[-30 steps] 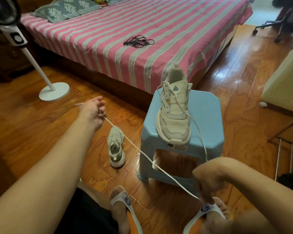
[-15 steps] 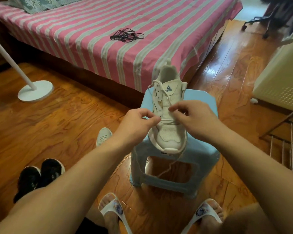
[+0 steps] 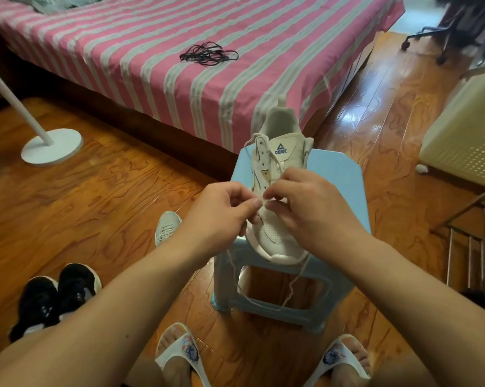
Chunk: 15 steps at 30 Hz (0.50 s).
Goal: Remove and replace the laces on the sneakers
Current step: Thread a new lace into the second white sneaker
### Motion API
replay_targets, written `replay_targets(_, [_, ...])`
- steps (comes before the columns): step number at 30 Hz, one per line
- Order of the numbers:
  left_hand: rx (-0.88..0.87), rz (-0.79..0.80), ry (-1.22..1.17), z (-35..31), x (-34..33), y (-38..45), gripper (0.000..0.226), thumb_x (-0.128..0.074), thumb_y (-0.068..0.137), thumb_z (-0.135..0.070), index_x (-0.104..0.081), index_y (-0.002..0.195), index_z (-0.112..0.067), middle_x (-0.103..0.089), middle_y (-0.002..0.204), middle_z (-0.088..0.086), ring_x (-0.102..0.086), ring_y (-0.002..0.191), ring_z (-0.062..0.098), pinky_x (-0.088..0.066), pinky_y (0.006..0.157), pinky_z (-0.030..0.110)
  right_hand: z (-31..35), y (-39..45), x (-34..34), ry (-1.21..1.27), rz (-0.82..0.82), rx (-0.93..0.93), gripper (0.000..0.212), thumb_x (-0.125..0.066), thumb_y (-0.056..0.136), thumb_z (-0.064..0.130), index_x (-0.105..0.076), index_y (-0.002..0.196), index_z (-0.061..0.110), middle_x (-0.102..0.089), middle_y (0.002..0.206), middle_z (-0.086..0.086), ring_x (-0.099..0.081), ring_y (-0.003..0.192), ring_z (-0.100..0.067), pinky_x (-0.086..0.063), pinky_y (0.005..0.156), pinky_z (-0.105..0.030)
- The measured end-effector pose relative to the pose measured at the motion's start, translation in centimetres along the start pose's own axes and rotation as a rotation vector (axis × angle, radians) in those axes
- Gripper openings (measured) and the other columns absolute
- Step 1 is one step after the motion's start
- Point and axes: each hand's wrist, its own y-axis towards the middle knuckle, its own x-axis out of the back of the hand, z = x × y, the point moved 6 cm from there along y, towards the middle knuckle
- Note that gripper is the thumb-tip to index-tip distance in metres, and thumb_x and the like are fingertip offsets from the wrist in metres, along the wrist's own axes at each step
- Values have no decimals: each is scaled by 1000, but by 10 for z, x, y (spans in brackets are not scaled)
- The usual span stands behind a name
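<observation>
Head view, looking down. Floor (image 3: pixel 101 191): glossy orange-brown wood boards with strong grain and a window glare at upper right. Light blue plastic stool (image 3: pixel 339 174) stands on it just in front of the bed (image 3: pixel 152 51), which carries a pink sheet with grey-white stripes. Bundle of black laces (image 3: pixel 208 55) lies on the sheet, well apart from the stool.

White sneaker (image 3: pixel 275 163) sits on the stool seat, toe toward the person and overhanging the near edge, heel toward the bed. Its white lace (image 3: pixel 291 286) hangs loose off the toe, in front of the stool's opening.

Left hand (image 3: pixel 221 216) and right hand (image 3: pixel 311 210) meet over the sneaker's forefoot. Fingers of both are curled; each thumb and forefinger pinch the white lace, the fingertips of the two hands nearly touching.

Second white sneaker (image 3: pixel 166 227) rests on the floor left of the stool, partly hidden by the left forearm. Pair of black shoes (image 3: pixel 57 297) on the floor at lower left. White fan base (image 3: pixel 52 146) with its slanted pole at far left. Cream perforated bin (image 3: pixel 467 129) at right, metal rack (image 3: pixel 476 247) below it, office chair base (image 3: pixel 431 37) at top right. Two feet in white slides (image 3: pixel 180 350) at the bottom edge.
</observation>
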Motion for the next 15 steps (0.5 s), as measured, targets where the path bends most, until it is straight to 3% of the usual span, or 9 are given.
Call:
replay_targets(2, [27, -76, 12, 5, 4, 3, 12, -62, 101, -16, -71, 95, -11, -74, 75, 5, -60, 54, 8, -44, 49, 16, -14, 2, 0, 23, -34, -155, 20, -72, 90, 25, -75, 110, 21, -54, 95, 6, -58, 90, -21, -46, 76, -31])
replay_targets(4, [77, -117, -46, 10, 1, 5, 14, -59, 103, -14, -69, 96, -9, -72, 75, 6, -62, 56, 11, -48, 51, 19, -24, 3, 0, 33, -69, -258, 19, -71, 92, 27, -77, 110, 24, -47, 89, 9, -53, 87, -16, -38, 74, -27])
replay_targets(7, [114, -147, -47, 15, -8, 9, 20, -56, 105, -18, -68, 93, -7, -70, 73, 7, -62, 59, 14, -51, 59, 28, -26, 5, -2, 48, -93, -312, 17, -71, 92, 29, -79, 107, 28, -36, 80, 15, -45, 83, -10, -32, 71, -23])
replay_targets(12, [117, -172, 35, 14, -12, 14, 23, -59, 103, -23, -69, 84, -14, -73, 73, 4, -64, 64, 14, -56, 68, 36, -28, 8, -5, 80, -7, -348, 19, -69, 93, 32, -77, 109, 35, -33, 81, 16, -42, 87, -8, -33, 75, -23])
replay_targets(15, [119, -177, 45, 12, -11, 12, 23, -60, 103, -23, -69, 84, -13, -73, 75, 6, -63, 64, 13, -54, 66, 32, -29, 8, -7, 114, 2, -376, 18, -67, 94, 32, -77, 109, 35, -33, 83, 16, -41, 90, -8, -33, 77, -23])
